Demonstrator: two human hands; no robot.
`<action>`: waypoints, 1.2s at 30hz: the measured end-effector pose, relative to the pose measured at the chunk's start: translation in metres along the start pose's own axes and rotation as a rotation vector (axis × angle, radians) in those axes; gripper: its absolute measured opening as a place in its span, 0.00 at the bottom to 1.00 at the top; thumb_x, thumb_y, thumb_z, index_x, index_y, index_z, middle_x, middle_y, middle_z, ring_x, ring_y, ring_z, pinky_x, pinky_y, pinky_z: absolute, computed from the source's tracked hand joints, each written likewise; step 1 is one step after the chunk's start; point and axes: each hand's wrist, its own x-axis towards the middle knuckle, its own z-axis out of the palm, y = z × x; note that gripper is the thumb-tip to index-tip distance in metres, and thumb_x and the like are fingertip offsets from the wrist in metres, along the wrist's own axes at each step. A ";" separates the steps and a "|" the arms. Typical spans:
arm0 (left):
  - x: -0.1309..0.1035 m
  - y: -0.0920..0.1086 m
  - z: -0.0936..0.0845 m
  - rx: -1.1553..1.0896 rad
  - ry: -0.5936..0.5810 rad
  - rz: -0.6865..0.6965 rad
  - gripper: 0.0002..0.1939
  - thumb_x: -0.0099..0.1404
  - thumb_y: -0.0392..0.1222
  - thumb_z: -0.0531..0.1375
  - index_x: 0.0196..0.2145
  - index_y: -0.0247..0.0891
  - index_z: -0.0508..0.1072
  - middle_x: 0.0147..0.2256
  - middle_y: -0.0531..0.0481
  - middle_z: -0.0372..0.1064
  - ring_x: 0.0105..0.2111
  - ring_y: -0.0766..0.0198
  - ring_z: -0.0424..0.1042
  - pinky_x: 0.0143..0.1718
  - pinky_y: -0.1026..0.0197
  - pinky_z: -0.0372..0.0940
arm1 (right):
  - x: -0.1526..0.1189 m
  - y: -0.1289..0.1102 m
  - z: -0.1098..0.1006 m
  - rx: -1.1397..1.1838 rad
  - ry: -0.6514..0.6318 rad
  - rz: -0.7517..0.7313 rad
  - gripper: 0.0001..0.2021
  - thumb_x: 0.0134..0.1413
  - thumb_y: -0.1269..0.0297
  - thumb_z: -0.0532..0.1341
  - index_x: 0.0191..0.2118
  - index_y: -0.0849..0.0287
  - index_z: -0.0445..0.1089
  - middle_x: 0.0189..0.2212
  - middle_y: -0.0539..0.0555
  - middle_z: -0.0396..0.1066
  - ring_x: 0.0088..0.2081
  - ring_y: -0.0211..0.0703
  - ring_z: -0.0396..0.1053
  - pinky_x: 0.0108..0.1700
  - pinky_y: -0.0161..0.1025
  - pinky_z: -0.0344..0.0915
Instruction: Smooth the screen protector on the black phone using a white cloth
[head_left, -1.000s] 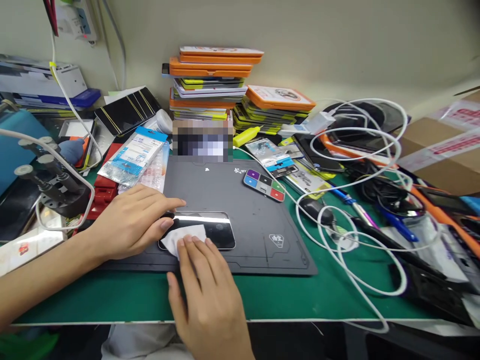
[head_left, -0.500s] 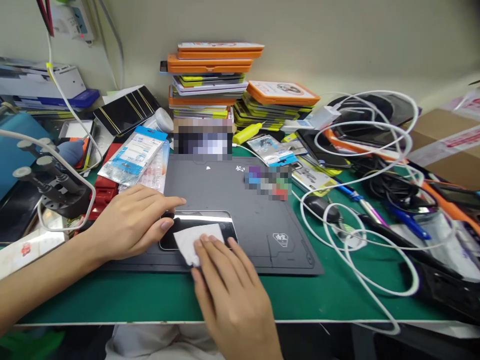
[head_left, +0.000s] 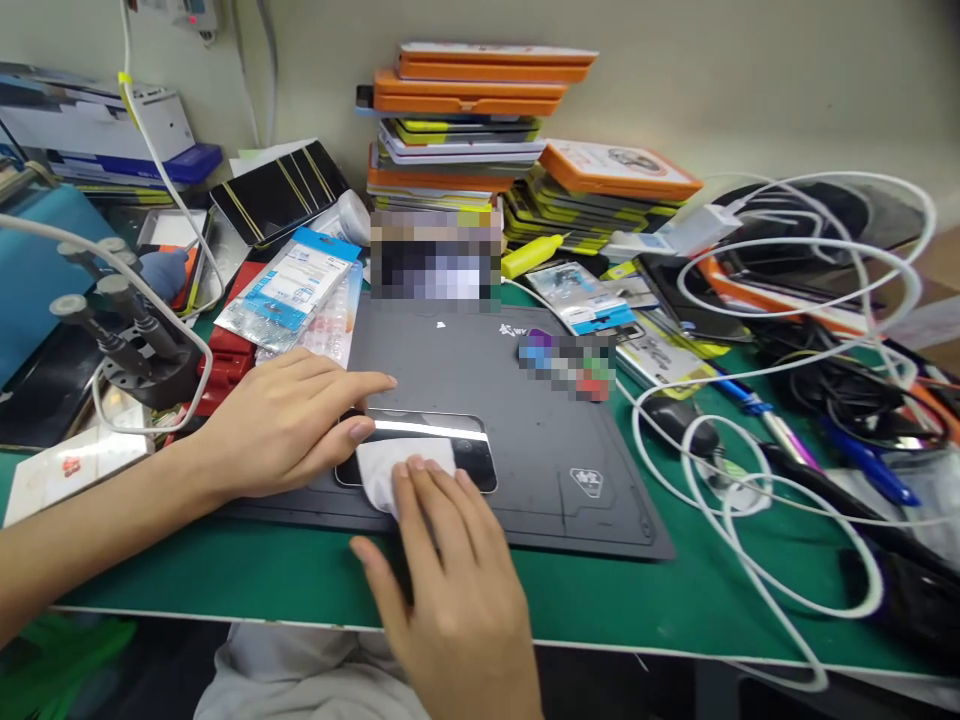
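Phone (head_left: 450,455) on dark mat (head_left: 525,430) (green bench (head_left: 637,600)).

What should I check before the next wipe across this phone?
1. Left hand steadies the phone at its left end: ok.
2. Right hand presses the wipe flat with its fingers: ok.
3. Phone lies flat on the mat: ok.
4. Cable lies apart from the phone: ok.
5. Glass free of streaks: cannot tell, glare.
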 end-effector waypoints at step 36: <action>0.002 -0.004 0.007 0.082 0.012 -0.213 0.22 0.83 0.45 0.48 0.47 0.38 0.81 0.45 0.44 0.82 0.49 0.51 0.77 0.55 0.46 0.65 | 0.020 0.031 0.005 0.049 -0.109 -0.022 0.28 0.78 0.52 0.57 0.66 0.75 0.69 0.67 0.66 0.69 0.68 0.58 0.70 0.72 0.57 0.65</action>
